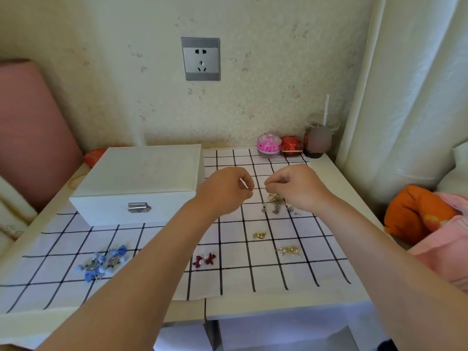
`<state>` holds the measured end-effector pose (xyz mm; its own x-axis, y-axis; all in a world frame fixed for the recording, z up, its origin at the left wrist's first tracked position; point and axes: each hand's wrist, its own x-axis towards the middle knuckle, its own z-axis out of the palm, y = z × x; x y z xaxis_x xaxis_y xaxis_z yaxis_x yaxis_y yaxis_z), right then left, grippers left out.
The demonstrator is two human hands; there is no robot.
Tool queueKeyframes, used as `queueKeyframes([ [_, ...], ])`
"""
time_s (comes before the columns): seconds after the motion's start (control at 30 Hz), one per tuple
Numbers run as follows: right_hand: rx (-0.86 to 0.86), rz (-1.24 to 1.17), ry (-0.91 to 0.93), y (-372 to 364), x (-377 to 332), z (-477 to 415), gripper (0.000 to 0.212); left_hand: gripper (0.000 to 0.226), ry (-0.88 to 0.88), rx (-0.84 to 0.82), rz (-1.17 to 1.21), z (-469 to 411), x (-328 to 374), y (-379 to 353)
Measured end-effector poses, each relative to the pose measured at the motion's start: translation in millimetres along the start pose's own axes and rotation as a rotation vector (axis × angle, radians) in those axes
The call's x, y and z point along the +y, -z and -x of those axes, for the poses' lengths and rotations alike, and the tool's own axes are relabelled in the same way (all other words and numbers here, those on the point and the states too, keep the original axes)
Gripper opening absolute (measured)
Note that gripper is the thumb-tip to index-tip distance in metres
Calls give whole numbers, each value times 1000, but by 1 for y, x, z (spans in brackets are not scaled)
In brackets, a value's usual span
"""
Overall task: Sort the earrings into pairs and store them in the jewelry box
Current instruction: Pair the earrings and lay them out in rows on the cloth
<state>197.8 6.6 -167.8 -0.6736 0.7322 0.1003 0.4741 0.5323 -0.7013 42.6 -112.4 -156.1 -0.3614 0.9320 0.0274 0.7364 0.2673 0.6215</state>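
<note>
One jewelry box (136, 178), two blue earrings (101, 265), two red earrings (203, 259)

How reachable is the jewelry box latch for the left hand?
Likely reachable: the latch faces the person, nothing before it, left of the left hand. But that hand pinches a small earring, so it's occupied.

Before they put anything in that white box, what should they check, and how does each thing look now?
1. Jewelry box lid open: not ok, closed.
2. Left hand pinching a small piece: ok.
3. Right hand pinching a small piece: ok.
4. Held pieces match: cannot tell, too small.
5. Earring pile by the right hand sorted: not ok, heaped.
6. Blue earrings and red bow earrings paired on the cloth: ok.
</note>
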Motion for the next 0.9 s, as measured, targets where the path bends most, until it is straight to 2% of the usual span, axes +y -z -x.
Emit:
queueKeyframes([
  [0.07,-41,4,15,10,3,8,10,9,-9,-9,14,2,1,-2],
  [0.2,-243,127,-47,24,9,30,10,9,-31,-49,60,5,7,-10],
  [0.37,-359,199,-72,29,14,51,11,10,-95,-173,41,10,21,-25],
  [0.57,-409,268,-84,28,14,55,16,9,-164,-293,-93,16,29,-45],
  [0.67,-447,307,-125,29,13,54,19,9,-187,-311,-203,18,28,-49],
  [0.9,-439,350,-129,27,13,51,10,11,-164,-300,-266,17,29,-45],
])
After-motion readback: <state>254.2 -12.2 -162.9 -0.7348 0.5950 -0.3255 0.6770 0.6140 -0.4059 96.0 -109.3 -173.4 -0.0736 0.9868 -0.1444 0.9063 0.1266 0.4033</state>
